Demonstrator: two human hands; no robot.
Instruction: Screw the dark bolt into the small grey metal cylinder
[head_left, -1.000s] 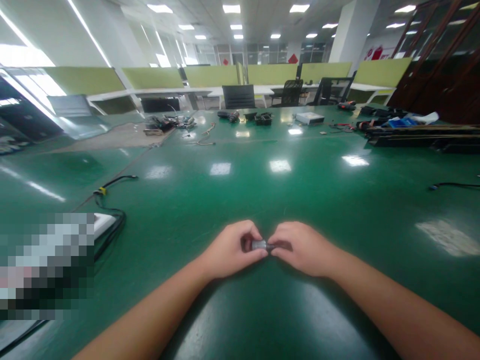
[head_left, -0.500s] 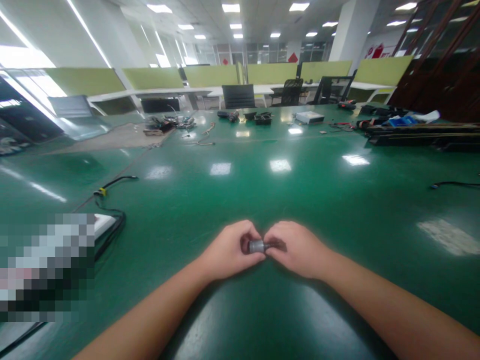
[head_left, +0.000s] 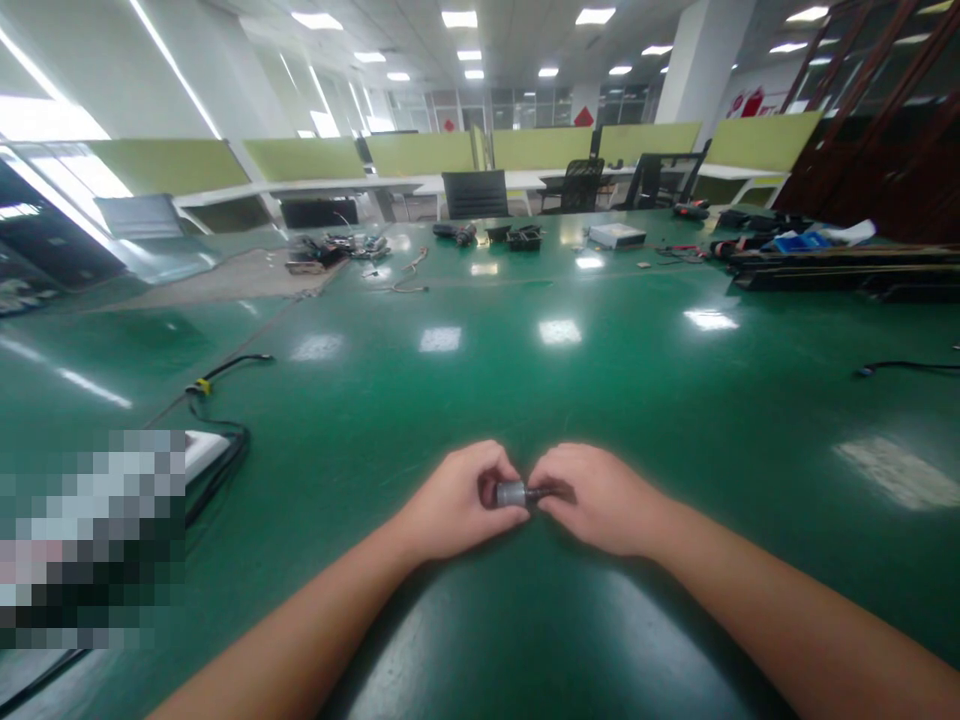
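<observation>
A small grey metal cylinder (head_left: 511, 494) with a thin dark shaft (head_left: 535, 493) lies sideways just above the green table (head_left: 480, 400). My left hand (head_left: 466, 500) is curled round the cylinder, thumb below and fingers above. The shaft's far end disappears into my right hand (head_left: 592, 500), whose thumb and fingers are pinched on it. A narrow gap separates the two hands, where the shaft's near part shows. The exact kind of part cannot be made out.
At the left are a blurred-out item (head_left: 90, 530) and black cables (head_left: 232, 450). Along the far edge lie a heap of parts (head_left: 334, 250), a power tool (head_left: 455, 233), a silver box (head_left: 615, 236) and stacked dark bars (head_left: 832, 268). Another black cable (head_left: 907, 368) is at right.
My right hand has shifted slightly right, away from my left hand, and more of the dark shaft shows between them. The left hand keeps its hold on the cylinder.
</observation>
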